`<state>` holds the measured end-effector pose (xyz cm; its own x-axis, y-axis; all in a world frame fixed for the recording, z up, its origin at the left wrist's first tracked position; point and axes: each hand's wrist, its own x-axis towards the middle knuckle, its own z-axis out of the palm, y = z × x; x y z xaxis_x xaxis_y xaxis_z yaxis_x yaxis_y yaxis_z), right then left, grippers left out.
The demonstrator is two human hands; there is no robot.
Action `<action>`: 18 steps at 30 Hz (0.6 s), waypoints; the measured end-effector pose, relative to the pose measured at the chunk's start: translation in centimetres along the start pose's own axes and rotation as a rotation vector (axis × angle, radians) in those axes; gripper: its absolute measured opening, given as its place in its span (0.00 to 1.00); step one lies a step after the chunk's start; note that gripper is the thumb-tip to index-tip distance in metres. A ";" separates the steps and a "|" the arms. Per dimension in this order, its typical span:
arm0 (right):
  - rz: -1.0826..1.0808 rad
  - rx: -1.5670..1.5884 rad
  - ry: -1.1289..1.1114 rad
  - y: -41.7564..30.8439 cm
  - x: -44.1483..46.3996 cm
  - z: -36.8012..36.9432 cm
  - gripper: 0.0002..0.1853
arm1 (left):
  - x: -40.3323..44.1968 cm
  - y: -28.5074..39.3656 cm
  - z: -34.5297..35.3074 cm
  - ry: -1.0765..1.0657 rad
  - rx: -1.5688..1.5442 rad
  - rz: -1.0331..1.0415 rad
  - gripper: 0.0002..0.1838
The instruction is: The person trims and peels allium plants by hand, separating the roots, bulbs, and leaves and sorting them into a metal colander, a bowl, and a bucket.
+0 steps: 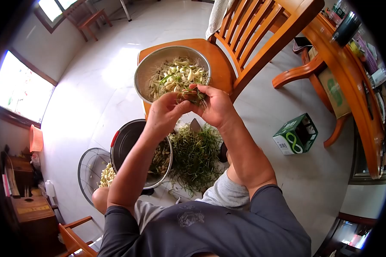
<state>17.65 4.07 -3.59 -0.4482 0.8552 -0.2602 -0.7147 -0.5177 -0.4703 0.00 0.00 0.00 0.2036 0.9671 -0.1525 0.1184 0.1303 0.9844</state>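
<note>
Both my hands meet over the near rim of a metal bowl (138,83) heaped with small onion-like bulbs (182,72) with roots and green stems. My right hand (216,105) is closed around a small onion-like bulb with stringy roots (201,100), largely covered by the fingers. Against it, my left hand (165,111) pinches with thumb and fingers at the same bulb; its exact grip is partly hidden. Below my hands, a pile of cut green leaves (195,156) lies on the floor. To its left, a dark-lined pot (126,135) holds trimmings, partly behind my left forearm.
The bowl rests on a wooden chair (221,70). A wire basket (88,165) with pale peeled bulbs (107,175) stands beside the pot. On the right are a green box (296,135) and a wooden table (351,77) with curved legs. An orange basket (36,138) is at left.
</note>
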 end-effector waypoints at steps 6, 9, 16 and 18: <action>0.001 0.082 -0.109 0.7 -0.6 0.8 0.17 | -2.3 -1.4 3.5 0.576 0.440 0.510 0.17; 0.019 0.182 -0.187 0.7 -0.6 0.5 0.20 | -2.1 -1.3 4.0 0.533 0.682 0.809 0.11; -0.075 0.136 -0.154 0.6 -2.6 2.4 0.20 | -0.8 -0.2 5.7 0.406 0.726 0.661 0.13; -0.112 0.050 -0.142 1.0 -3.2 1.9 0.21 | -1.2 -0.1 5.9 0.359 0.747 0.591 0.15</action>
<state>17.40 0.80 -1.64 -0.4328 0.8975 -0.0852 -0.7887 -0.4227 -0.4465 5.50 -2.51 -0.40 0.1369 0.8569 0.4970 0.6948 -0.4407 0.5684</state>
